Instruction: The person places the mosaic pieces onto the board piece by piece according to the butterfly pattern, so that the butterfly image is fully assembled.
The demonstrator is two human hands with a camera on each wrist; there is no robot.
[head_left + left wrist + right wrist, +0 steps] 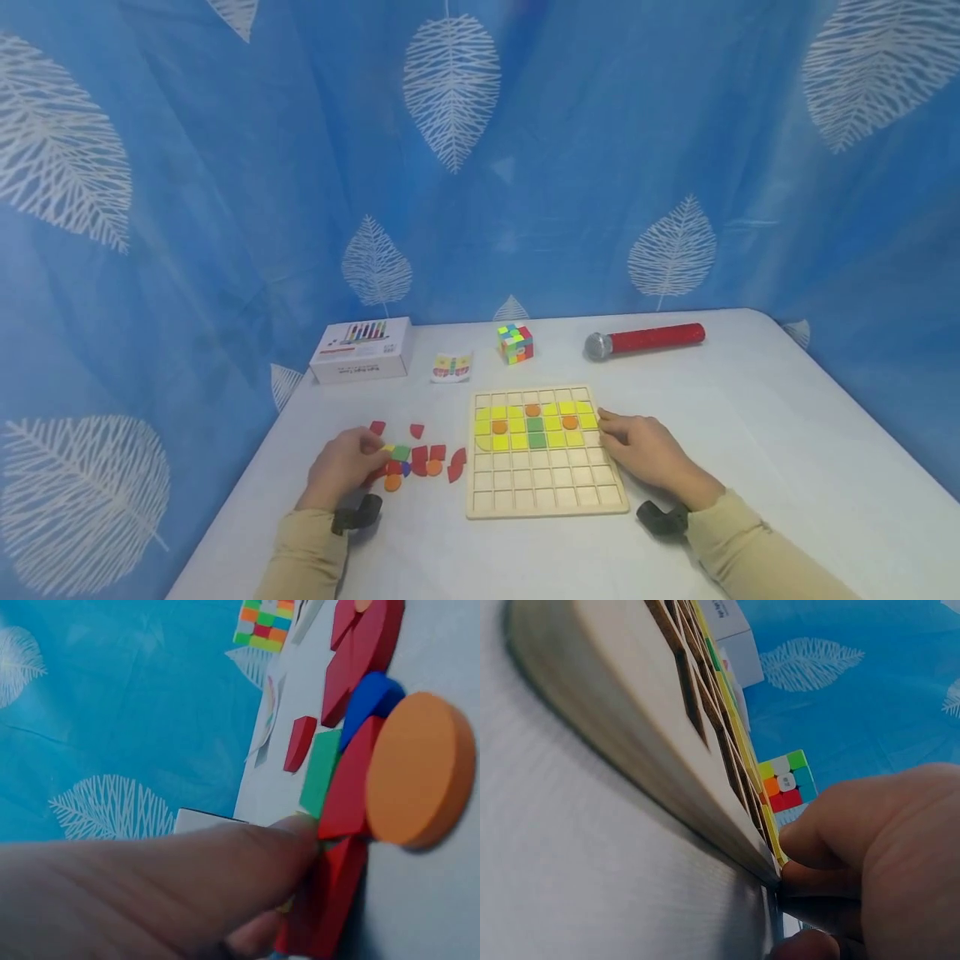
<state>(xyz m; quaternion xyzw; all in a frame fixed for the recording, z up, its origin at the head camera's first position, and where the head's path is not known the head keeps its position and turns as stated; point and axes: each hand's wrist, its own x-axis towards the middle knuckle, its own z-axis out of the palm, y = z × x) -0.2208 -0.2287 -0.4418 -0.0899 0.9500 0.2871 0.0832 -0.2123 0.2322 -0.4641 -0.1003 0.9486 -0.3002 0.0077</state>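
My left hand (341, 467) is at the loose wooden pieces left of the board, thumb and fingers pinching a small yellow piece (388, 447), mostly hidden by the thumb in the left wrist view. Around its fingertips lie a green square (402, 453), red pieces (349, 784), a blue piece (370, 705) and an orange disc (416, 772). A wooden grid board (523, 500) has yellow pieces, green squares (535, 425) and orange discs set in its upper rows; the lower cells are bare. With thumb and fingers, my right hand (648, 450) holds the board's right edge.
Behind the board lies a pattern card (451, 367) with a butterfly-like picture. A white box (362, 350) stands at back left, beside a puzzle cube (515, 343) and a red microphone (652, 338). A blue leaf-patterned curtain (540, 208) hangs behind the white table.
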